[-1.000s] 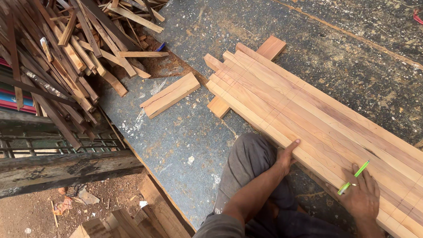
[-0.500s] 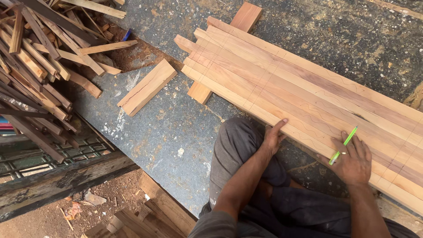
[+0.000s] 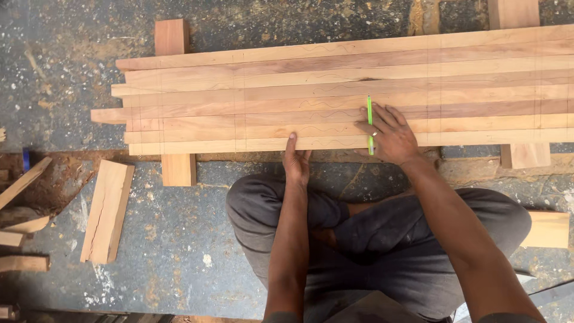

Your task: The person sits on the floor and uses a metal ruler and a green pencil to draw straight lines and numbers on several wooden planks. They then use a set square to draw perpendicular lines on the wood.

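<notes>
A person sits cross-legged on the grey floor (image 3: pixel 149 263) in front of a row of long wooden planks (image 3: pixel 335 96) that lie side by side. The planks rest on short wooden blocks (image 3: pixel 177 169), one near the left end and one near the right end. The right hand (image 3: pixel 388 136) lies on the planks with its fingers curled around a green pencil (image 3: pixel 369 116), which points away from the person across the wood. The left hand (image 3: pixel 296 160) holds nothing; it rests at the near edge of the closest plank, with the thumb pressed flat on top of it. Thin pencil lines run across the planks. A loose short board (image 3: pixel 107 209) lies on the floor to the left, well apart from the planks, near some wood scraps (image 3: pixel 21 224).
</notes>
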